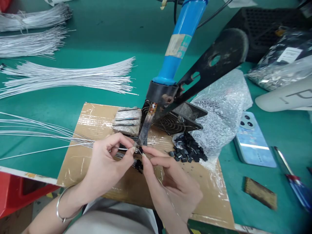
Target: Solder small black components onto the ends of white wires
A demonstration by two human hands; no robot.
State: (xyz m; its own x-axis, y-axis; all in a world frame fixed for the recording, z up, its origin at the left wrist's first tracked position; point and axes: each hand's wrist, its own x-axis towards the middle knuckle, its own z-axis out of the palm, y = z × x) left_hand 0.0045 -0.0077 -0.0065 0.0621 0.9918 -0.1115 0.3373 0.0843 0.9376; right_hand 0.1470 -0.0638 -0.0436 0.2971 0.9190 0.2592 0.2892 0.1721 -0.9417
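1. A blue phone (254,139) lies on the green table (237,182) at the right, its camera lenses facing up.
2. Near it rests a tool (298,190) with a blue handle, red collar and thin metal shaft.
3. A flat brown block (260,193) with darkened edges sits just beside the tool.
4. A white cylinder (285,96) with dark lettering runs out of view.
5. A black crate (263,29) stands behind.
6. Lower left, something red (9,195) shows below the tabletop.

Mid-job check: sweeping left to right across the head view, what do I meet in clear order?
Topmost white wire bundle, left hand, right hand, blue phone, blue-handled tool.
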